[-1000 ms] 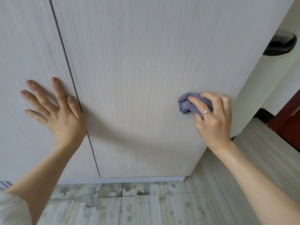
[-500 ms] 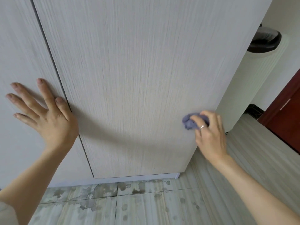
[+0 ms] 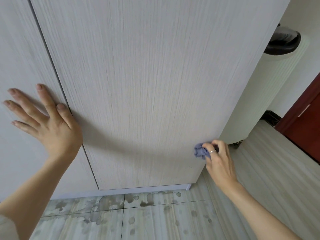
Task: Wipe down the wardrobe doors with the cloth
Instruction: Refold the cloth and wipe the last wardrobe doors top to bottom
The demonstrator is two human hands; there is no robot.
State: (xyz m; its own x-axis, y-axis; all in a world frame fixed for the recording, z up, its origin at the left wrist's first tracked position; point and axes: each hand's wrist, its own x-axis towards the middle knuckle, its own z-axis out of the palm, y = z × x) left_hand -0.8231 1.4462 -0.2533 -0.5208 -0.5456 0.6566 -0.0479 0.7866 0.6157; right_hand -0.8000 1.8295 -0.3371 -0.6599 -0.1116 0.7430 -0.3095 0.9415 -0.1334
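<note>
Two pale wood-grain wardrobe doors fill the view: the right door (image 3: 147, 84) and the left door (image 3: 19, 49), split by a dark seam. My right hand (image 3: 219, 161) grips a bunched blue-grey cloth (image 3: 199, 150) and holds it against the right door, low down by its right edge. My left hand (image 3: 46, 118) lies flat with fingers spread on the left door, its thumb at the seam.
Grey floor tiles (image 3: 138, 217) with dark wet-looking stains run below the doors. To the right stands a tall white cylindrical bin (image 3: 277, 80) with a black liner at its top, and past it a dark red door (image 3: 308, 122).
My right hand has slid the cloth down along the right edge of the right door, towards its bottom corner. My left hand has stayed flat on the left door.
</note>
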